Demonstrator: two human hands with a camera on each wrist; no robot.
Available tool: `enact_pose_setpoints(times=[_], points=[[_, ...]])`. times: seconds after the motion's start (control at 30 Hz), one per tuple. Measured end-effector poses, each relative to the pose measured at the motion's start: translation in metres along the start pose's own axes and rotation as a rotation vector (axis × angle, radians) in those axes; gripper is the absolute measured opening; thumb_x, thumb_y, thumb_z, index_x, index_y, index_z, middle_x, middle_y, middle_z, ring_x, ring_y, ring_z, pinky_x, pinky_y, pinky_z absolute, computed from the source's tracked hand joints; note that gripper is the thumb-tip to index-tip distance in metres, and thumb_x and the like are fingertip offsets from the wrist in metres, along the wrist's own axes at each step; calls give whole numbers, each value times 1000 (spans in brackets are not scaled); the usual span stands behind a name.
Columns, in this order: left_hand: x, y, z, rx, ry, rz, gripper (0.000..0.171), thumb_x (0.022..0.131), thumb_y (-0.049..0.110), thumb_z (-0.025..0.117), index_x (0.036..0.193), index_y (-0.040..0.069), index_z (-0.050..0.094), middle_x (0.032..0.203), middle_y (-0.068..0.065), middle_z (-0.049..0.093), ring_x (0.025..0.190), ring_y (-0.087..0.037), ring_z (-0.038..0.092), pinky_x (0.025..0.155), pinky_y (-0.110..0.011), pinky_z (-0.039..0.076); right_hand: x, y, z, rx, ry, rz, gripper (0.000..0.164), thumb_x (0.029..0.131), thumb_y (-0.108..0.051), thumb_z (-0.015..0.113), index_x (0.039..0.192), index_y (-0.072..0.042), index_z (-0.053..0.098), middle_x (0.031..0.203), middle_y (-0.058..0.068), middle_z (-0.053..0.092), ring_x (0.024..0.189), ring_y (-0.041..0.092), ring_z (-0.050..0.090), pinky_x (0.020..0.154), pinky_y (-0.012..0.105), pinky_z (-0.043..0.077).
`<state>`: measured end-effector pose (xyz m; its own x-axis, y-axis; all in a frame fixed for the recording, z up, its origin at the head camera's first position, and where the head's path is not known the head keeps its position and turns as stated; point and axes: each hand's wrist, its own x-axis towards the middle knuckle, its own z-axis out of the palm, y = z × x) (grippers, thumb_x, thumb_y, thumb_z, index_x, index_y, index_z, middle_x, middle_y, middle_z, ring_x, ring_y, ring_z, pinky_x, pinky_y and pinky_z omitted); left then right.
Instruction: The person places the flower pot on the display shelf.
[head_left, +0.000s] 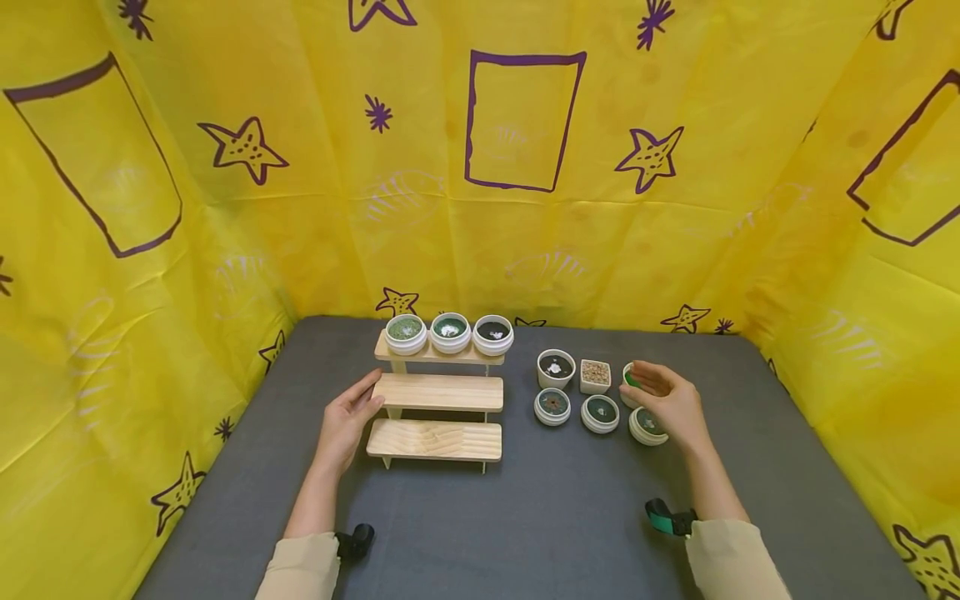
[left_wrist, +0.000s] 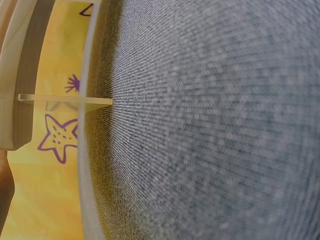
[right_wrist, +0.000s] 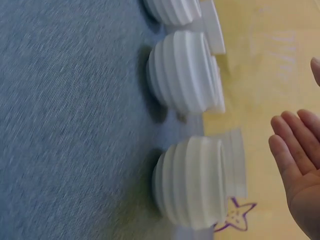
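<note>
A three-step wooden display stand (head_left: 438, 392) stands left of centre on the grey table. My left hand (head_left: 343, 425) grips the left end of its middle step, thumb in front and fingers behind. In the left wrist view a wooden board (left_wrist: 25, 75) appears with a clear support leg. My right hand (head_left: 670, 407) hovers over the rightmost pots, fingers fairly straight and thumb apart, holding nothing. Under it, a white pot with green inside (head_left: 628, 390) and a round white pot (head_left: 647, 426) are partly covered. In the right wrist view, ribbed white pots (right_wrist: 192, 182) stand below the open palm.
Three round white pots (head_left: 450, 333) line the top step. On the table right of the stand are a taller white pot (head_left: 555, 369), a square pot with pebbles (head_left: 595, 377) and two low round pots (head_left: 600, 414). Yellow patterned cloth (head_left: 525, 250) walls surround the table.
</note>
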<state>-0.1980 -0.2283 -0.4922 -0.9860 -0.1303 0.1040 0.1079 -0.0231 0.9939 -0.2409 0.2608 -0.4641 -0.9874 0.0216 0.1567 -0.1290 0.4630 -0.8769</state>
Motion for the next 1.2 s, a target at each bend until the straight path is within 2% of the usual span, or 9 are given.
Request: enact_pose_setpoints(times=[0.13,0.23,0.37,0.47,0.57,0.63,0.8,0.9,1.2], points=[[0,1,0,10,-5,-5,55,96,1,61,145,-11,40,155,-23,39,138,-4,43,105,-4,41,-4,10,-7,-6,20,12,57,88,-31,76,133,-2,59,130,22,65,100,-14,62,86,-1,48],[0,1,0,12,-6,-3,56,96,2,61,145,-12,38,155,-23,40,139,-6,42,105,-4,41,-8,16,-12,13,36,24,56,88,-29,76,132,0,59,124,10,71,98,-15,62,85,-1,49],[0,0,0,10,-5,4,54,96,2,61,145,-10,41,155,-23,40,134,2,45,105,-4,41,-13,23,-17,37,59,58,56,87,-27,77,131,2,60,111,-14,72,95,-15,63,82,0,50],[0,0,0,1,-3,13,53,95,1,61,144,-10,43,154,-24,40,127,11,48,105,-5,41,-16,27,-21,36,60,86,58,86,-28,78,132,2,59,106,-23,69,93,-16,63,80,1,51],[0,-1,0,-5,-3,15,53,95,1,61,144,-10,42,154,-25,39,123,14,49,105,-5,41,-19,31,-23,31,62,99,58,86,-28,78,132,2,59,103,-26,67,90,-18,62,79,1,51],[0,-1,0,-7,-4,13,53,95,1,61,144,-11,42,154,-25,39,122,15,49,104,-4,41,-22,26,-25,41,60,110,58,86,-25,78,132,4,58,101,-26,67,88,-18,62,78,1,50],[0,-1,-1,-4,-4,14,53,95,1,61,143,-11,43,154,-25,40,126,12,48,104,-4,41,-22,27,-29,50,65,110,57,88,-24,76,132,5,57,101,-25,68,87,-18,62,77,1,51],[0,0,-1,-2,-3,11,53,95,2,61,144,-10,43,154,-24,40,128,10,48,105,-5,41,-19,34,-29,35,69,98,58,88,-27,76,133,3,57,103,-25,68,88,-19,62,78,1,51],[1,0,0,-2,6,-8,53,95,1,62,143,-9,44,154,-24,40,120,16,50,104,-5,42,-27,38,-31,32,102,139,58,87,-28,77,132,2,58,98,-31,65,87,-19,61,76,1,51]])
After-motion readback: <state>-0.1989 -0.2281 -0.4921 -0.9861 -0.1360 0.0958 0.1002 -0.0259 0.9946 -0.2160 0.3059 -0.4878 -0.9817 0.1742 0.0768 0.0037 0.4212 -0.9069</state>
